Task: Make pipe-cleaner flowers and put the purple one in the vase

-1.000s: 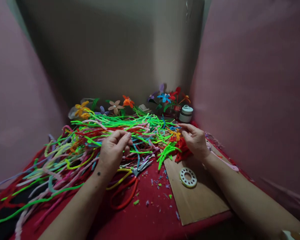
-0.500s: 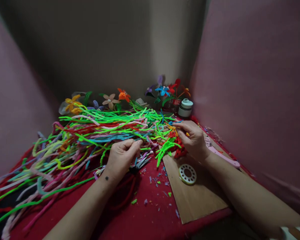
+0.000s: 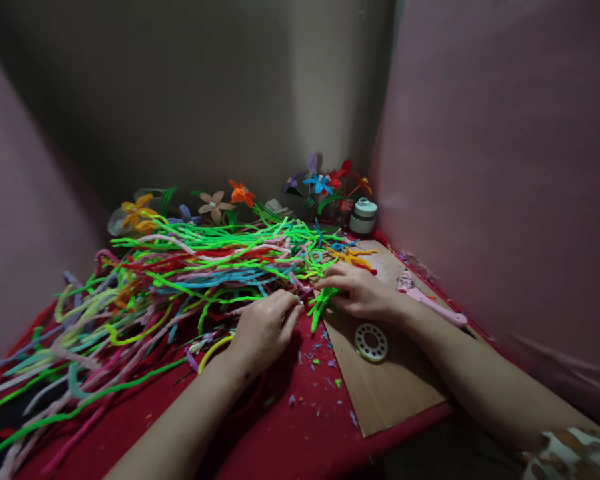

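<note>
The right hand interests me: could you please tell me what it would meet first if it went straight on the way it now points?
The right hand would probably meet the pile of colourful fuzzy sticks first, though the hand's height is unclear, so it might pass above them.

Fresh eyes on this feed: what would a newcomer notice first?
Probably the tangle of bright pipe cleaners across the left of the red cloth. Next, the right hand at a green bunch near the left edge of the cardboard, which also bears a white ring. Fuzzy flowers line the back.
</note>
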Action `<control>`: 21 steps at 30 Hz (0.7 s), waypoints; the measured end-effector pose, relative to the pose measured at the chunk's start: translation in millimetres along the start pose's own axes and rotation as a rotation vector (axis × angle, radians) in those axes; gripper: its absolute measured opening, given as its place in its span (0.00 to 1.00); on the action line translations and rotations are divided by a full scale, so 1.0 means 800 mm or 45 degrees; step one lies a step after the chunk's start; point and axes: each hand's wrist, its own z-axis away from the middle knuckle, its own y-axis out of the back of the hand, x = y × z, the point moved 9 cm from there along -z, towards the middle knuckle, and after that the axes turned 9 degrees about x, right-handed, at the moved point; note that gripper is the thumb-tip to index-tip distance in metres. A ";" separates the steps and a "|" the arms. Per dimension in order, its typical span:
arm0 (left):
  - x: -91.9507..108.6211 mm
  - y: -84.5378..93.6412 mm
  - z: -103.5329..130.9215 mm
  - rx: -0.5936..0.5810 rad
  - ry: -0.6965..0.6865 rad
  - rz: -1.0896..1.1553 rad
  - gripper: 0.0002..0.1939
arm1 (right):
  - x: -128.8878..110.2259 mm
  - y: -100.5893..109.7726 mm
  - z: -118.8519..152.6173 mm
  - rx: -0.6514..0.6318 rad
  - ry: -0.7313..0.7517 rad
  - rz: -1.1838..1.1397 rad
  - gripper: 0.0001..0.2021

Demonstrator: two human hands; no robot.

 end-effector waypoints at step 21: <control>-0.030 0.017 -0.009 0.113 0.212 0.144 0.11 | 0.019 0.027 -0.001 0.071 -0.078 0.052 0.15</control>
